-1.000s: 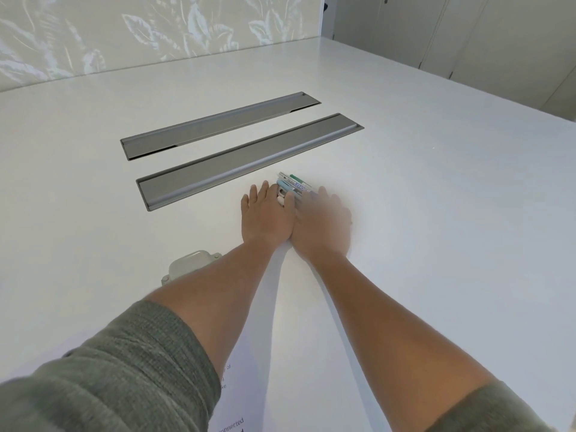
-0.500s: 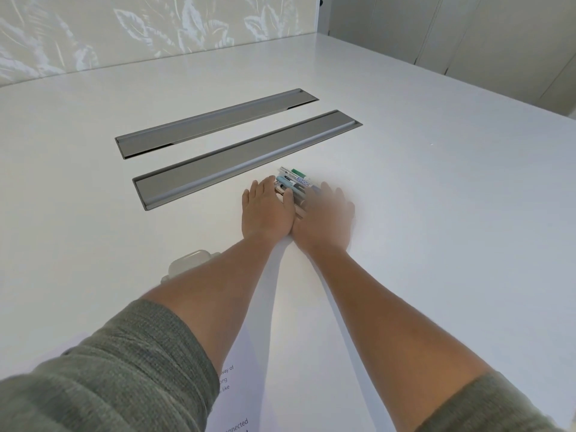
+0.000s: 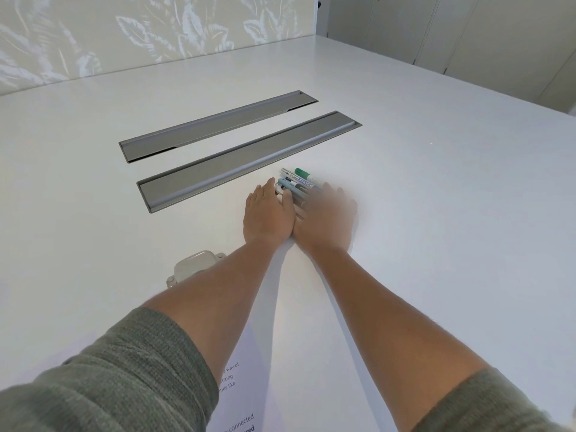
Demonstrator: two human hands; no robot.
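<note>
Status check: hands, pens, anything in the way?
Left hand, right hand flat on table, right one blurred. Pens bunched between them, not lifted. Grey lid close beyond pens.

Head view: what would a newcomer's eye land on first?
Two bare hands, the left hand and the blurred right hand, lie side by side mid-table, flanking a bundle of pens and markers with a green cap at its far end. Just beyond them two long grey panels are set into the white table.
</note>
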